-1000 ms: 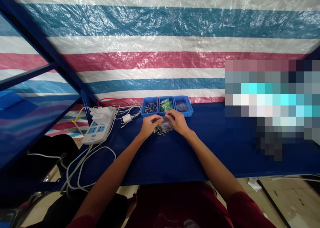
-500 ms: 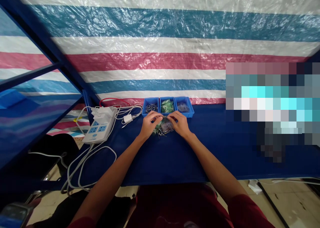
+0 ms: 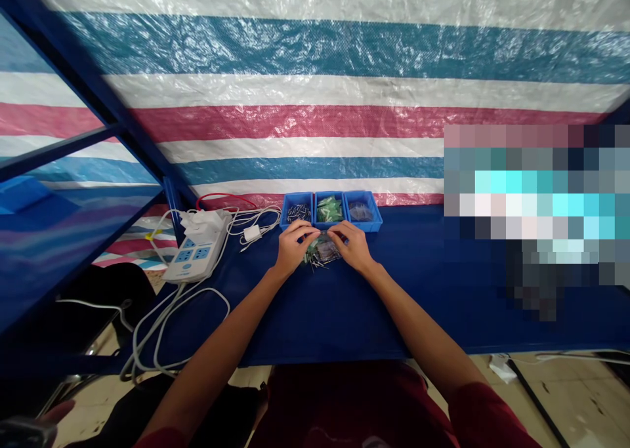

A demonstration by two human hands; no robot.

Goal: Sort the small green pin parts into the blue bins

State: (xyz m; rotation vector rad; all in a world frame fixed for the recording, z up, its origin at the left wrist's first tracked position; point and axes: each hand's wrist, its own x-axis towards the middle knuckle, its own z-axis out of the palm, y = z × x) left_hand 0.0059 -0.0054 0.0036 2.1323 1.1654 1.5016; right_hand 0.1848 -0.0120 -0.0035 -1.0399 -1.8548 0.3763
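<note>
Translucent plastic [image 3: 323, 232] spans left hand [image 3: 294, 246] and right hand [image 3: 353, 246].

glare on striped sheeting [image 3: 315, 48]; lower corners dim; right side pixelated

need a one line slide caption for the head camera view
Two hands, left and right, meet over small loose parts before three blue bins.

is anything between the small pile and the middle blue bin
Yes: the left hand and right hand nearly meet there, their fingers partly covering the strip between the small pile and the middle blue bin. What their fingertips hold is unclear.
</note>
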